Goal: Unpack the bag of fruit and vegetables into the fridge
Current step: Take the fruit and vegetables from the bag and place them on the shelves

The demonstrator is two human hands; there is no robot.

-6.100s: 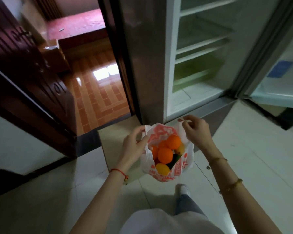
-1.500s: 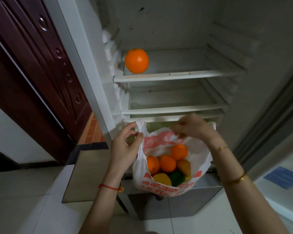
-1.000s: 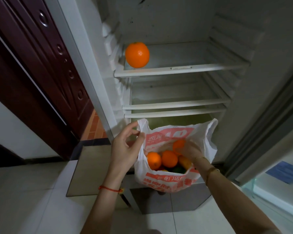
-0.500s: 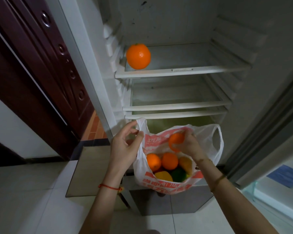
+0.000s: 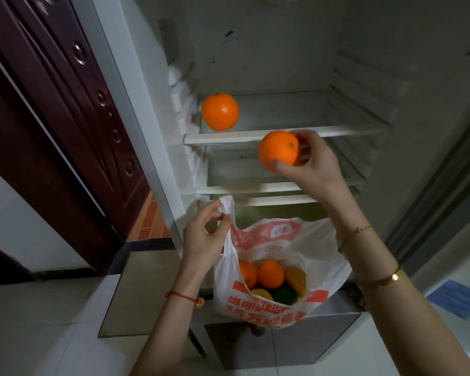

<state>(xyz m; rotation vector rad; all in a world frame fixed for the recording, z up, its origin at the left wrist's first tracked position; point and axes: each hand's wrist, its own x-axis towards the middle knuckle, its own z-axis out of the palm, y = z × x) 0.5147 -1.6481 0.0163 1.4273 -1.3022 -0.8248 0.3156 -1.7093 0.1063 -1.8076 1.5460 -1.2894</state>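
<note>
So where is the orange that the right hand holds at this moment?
In the head view the held orange is right of centre, gripped by the right hand in front of the top shelf, lower right of the shelf orange.

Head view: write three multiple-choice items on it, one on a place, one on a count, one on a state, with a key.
1. Where does the loose orange lie?
A. top shelf, left end
B. bottom drawer
C. floor

2. How many oranges show inside the bag?
A. none
B. two
C. five

3. What is the right hand doing?
A. hanging idle
B. gripping an orange
C. pushing the door

Key: 1 A, it sits on the top shelf by the left wall. 2 B, two lie beside yellow and green produce. 3 B, its fingers wrap the held orange, while the left hand pinches the bag handle.
</note>
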